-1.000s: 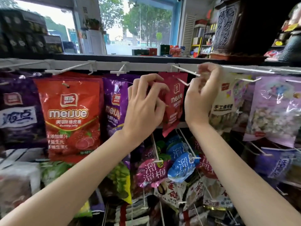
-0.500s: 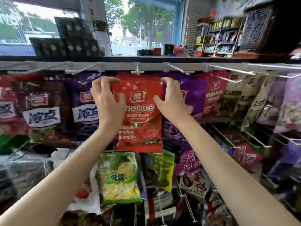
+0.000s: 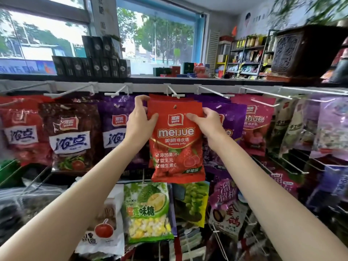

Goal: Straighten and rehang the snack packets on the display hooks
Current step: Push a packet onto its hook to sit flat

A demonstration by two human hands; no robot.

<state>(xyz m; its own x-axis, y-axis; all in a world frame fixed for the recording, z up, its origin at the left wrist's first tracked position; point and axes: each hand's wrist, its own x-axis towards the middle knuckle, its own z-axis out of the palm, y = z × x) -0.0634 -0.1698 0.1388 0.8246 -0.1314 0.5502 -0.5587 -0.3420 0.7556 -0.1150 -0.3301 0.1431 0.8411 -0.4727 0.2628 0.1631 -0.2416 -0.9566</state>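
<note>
A red meijue gummy packet (image 3: 177,147) hangs upright at the centre of the top row, in front of more red packets. Its punch hole sits just under the tip of a white display hook (image 3: 174,92); whether the hook passes through it I cannot tell. My left hand (image 3: 140,119) grips the packet's upper left corner, thumb on the front. My right hand (image 3: 205,120) pinches the upper right corner the same way. Purple meijue packets (image 3: 233,117) hang right behind my right hand.
More white hooks (image 3: 212,91) stick out along the rail. Dark red and purple packets (image 3: 73,136) hang to the left, pink and pale ones (image 3: 258,125) to the right. A lower row holds a green durian candy bag (image 3: 146,210). Dark boxes (image 3: 90,66) stand on the shelf above.
A second ago both hands were at the pink packet further right. They moved left to the red packet and now hold its top corners, slightly lower under the hook tip.
</note>
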